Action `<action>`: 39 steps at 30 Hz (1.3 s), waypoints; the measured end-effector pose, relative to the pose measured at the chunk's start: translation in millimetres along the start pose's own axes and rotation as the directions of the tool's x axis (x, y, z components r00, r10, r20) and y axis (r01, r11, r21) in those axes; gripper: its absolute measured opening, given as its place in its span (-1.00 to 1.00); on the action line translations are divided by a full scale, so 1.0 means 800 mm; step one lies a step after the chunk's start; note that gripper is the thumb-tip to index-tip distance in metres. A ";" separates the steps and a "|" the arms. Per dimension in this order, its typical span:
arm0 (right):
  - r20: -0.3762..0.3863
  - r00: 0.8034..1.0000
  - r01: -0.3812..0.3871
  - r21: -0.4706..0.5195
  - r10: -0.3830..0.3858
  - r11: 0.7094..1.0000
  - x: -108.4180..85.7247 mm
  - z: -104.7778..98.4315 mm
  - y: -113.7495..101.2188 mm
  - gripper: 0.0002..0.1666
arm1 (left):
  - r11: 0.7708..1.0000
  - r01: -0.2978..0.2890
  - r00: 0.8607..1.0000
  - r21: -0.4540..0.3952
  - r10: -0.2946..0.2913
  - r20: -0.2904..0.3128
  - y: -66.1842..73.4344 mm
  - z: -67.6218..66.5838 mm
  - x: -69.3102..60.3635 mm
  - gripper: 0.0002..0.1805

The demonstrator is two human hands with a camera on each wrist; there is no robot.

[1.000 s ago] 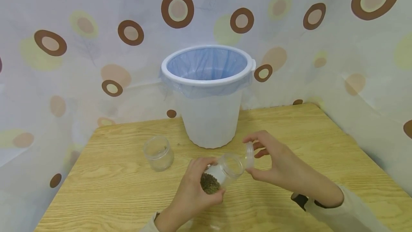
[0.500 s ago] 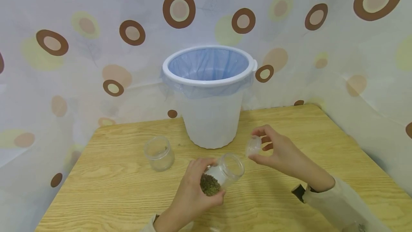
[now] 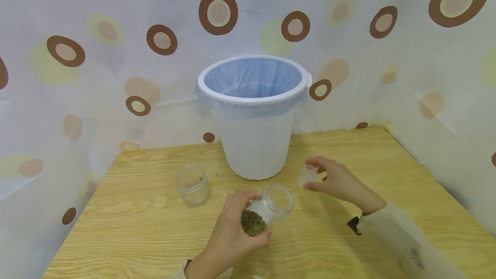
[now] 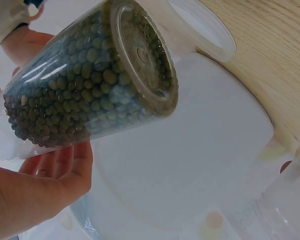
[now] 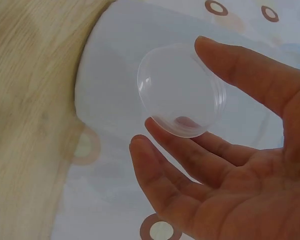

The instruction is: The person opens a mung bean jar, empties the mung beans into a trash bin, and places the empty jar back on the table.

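Observation:
In the head view my left hand (image 3: 231, 231) grips a clear jar (image 3: 276, 205), tilted with its uncovered mouth toward the upper right. Small green beans (image 3: 252, 223) lie in its lower part; the left wrist view shows the beans (image 4: 85, 85) close up behind the clear wall. To the right of the jar's mouth, my right hand (image 3: 341, 182) pinches a clear round lid (image 3: 307, 175) between thumb and fingers. The lid (image 5: 177, 90) and right hand (image 5: 235, 175) also show in the right wrist view. Lid and jar are apart.
A second clear jar (image 3: 195, 190), without a lid, stands on the wooden table (image 3: 147, 227) at the left. Behind the hands stands a tall white bin (image 3: 257, 141) lined with a blue bag (image 3: 252, 76). A patterned sheet (image 3: 116, 63) hangs behind and beside the table.
My right hand has drawn the lid away from the jar's mouth to the right and turned it. My left hand has held the tilted jar nearly still.

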State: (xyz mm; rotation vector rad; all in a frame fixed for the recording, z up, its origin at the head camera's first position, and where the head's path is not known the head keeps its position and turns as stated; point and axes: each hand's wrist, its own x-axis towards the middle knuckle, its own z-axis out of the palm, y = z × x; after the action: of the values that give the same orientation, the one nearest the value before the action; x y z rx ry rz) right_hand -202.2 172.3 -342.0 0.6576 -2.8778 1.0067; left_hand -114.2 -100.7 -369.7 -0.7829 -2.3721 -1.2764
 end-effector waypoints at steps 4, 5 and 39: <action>0.033 0.999 -0.016 -0.024 0.016 1.000 0.009 0.006 0.016 -0.31 | 1.000 0.011 1.000 0.000 -0.011 -0.005 0.000 -0.001 0.000 -0.27; 0.041 0.999 -0.021 -0.024 0.022 0.999 0.011 0.007 0.019 -0.32 | 1.000 0.011 1.000 0.001 -0.011 -0.007 0.000 -0.001 0.000 -0.27; 0.155 0.953 -0.266 0.025 0.260 0.964 0.033 0.035 0.067 -0.28 | 0.999 -0.037 0.999 -0.020 0.037 -0.006 0.006 0.000 0.008 -0.29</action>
State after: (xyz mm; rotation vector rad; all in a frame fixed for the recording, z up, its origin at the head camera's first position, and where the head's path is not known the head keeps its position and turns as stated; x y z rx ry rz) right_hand -244.0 183.0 -391.3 0.3711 -3.1472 1.0979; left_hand -116.2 -96.9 -362.9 -0.8245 -2.3324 -1.2883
